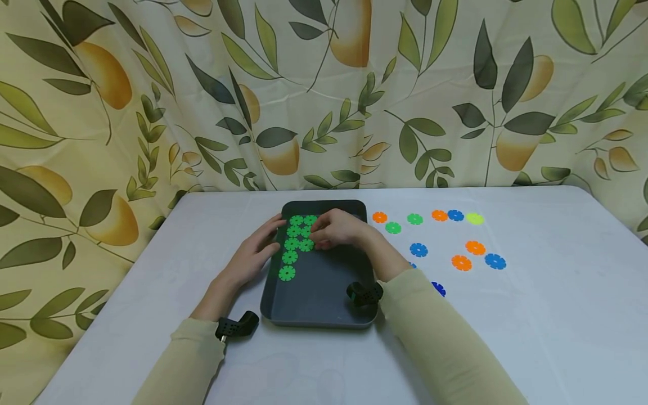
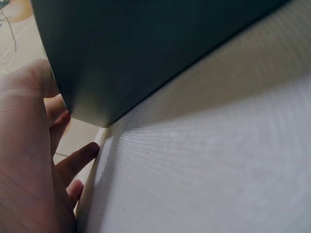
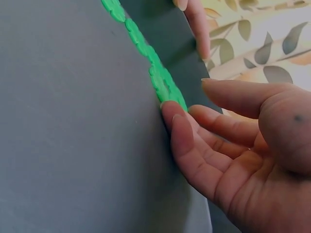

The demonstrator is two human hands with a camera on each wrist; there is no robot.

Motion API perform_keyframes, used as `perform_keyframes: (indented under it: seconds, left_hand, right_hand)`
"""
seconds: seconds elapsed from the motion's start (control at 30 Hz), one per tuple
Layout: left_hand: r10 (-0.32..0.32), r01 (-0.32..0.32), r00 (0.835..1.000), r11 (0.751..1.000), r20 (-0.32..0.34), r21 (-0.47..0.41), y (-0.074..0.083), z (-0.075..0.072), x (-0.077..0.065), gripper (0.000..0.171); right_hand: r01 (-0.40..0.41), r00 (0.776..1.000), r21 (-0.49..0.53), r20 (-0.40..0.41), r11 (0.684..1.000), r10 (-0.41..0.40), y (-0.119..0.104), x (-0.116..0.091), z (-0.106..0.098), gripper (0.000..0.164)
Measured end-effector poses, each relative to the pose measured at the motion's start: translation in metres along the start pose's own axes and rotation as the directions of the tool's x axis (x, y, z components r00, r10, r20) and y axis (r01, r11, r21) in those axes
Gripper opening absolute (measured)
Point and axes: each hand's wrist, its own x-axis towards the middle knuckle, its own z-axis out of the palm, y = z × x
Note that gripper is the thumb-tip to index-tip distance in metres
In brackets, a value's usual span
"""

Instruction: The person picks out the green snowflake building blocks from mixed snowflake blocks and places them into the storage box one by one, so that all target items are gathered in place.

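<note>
Green flower-shaped discs (image 1: 291, 243) lie in two columns at the left of a dark grey tray (image 1: 319, 298); the left column reaches further toward the front. My right hand (image 1: 336, 229) is over the second column and partly covers it. In the right wrist view, fingertips (image 3: 171, 108) touch the end of the green disc row (image 3: 163, 82), while the thumb stands apart from them. My left hand (image 1: 249, 254) rests at the tray's left edge, its fingers loosely extended along the wall. The left wrist view shows that hand (image 2: 29, 145) beside the tray's dark outer wall (image 2: 112, 58).
Right of the tray, loose discs are scattered on the white table (image 1: 547, 315): orange (image 1: 461, 262), blue (image 1: 418, 250), green (image 1: 415, 219) and yellow-green (image 1: 475, 218). The right sleeve (image 1: 440, 326) partly hides some blue ones. A leaf-patterned curtain (image 1: 324, 112) hangs behind the table.
</note>
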Motion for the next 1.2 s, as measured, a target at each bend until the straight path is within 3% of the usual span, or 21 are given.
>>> perform_keyframes:
  seconds: [0.6,0.93,1.2]
  left_hand:
    - [0.009,-0.009,1.0,1.0,-0.006,0.007,0.003,0.002,0.0,0.051]
    - [0.024,-0.024,1.0,1.0,-0.009,0.019,0.001,0.002,-0.001,0.051]
    - [0.028,-0.028,1.0,0.999,-0.004,0.02,0.001,0.001,-0.002,0.051]
  right_hand:
    - [0.045,0.999,0.028,-0.024,0.999,-0.044,-0.002,-0.016,-0.019,0.036]
    - [0.084,0.992,0.087,-0.099,0.993,-0.075,0.007,-0.039,-0.05,0.042]
    - [0.071,0.98,0.047,-0.191,0.996,-0.061,0.024,-0.066,-0.077,0.046]
